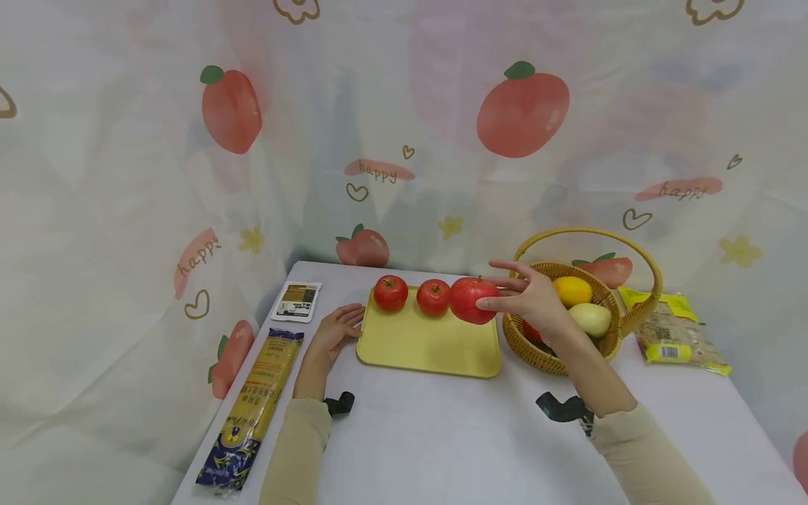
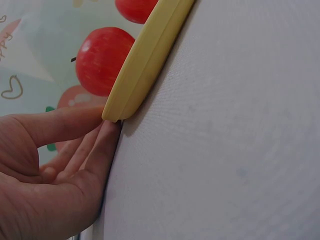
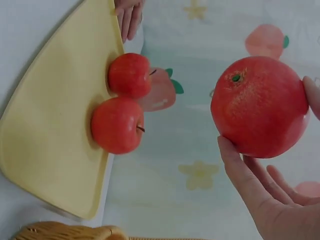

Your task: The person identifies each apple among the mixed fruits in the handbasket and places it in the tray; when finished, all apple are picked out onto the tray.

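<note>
Between the thumb and fingers of my right hand (image 1: 536, 298) is a red apple (image 3: 260, 107), held above the tray's right side in the head view. Its underside, with a small green spot, shows in the right wrist view. On the pale yellow tray (image 1: 429, 344) sit two more red apples, one at the far left corner (image 1: 391, 293) and the other (image 1: 433, 297) beside it. At the tray's left edge my left hand (image 1: 331, 333) pinches the rim, thumb on top, as the left wrist view shows.
Right of the tray stands a wicker basket (image 1: 536, 356) with a tall handle, holding a yellow fruit (image 1: 572, 291), a pale one (image 1: 590, 319) and something red. Past it lies a yellow-topped clear bag (image 1: 678, 333). On the left are a noodle packet (image 1: 252, 407) and a small sachet (image 1: 297, 301).
</note>
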Action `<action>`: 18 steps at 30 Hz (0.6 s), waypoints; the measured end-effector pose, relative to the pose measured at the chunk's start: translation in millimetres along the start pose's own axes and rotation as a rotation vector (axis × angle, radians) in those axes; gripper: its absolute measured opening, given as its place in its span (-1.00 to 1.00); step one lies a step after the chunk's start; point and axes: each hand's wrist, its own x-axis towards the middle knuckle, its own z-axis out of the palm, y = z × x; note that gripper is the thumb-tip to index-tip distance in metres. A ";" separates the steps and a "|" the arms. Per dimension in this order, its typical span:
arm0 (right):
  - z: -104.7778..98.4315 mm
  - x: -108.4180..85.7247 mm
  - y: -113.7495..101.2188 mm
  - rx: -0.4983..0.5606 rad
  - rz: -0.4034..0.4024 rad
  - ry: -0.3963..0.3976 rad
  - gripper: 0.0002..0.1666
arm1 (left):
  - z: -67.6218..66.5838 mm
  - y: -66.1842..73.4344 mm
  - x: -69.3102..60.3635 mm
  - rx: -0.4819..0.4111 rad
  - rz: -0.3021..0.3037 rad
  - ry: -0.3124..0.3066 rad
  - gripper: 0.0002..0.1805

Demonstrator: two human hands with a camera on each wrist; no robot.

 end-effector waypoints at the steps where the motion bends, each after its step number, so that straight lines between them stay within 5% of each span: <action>1: 2.7 0.7 0.3 0.011 -0.003 0.003 -0.03 | 0.2 0.0 0.0 -0.002 0.000 0.000 -0.16; 18: 51.9 16.7 18.4 0.194 -0.045 0.022 -0.01 | 0.4 -1.9 1.3 0.021 0.007 0.015 -0.17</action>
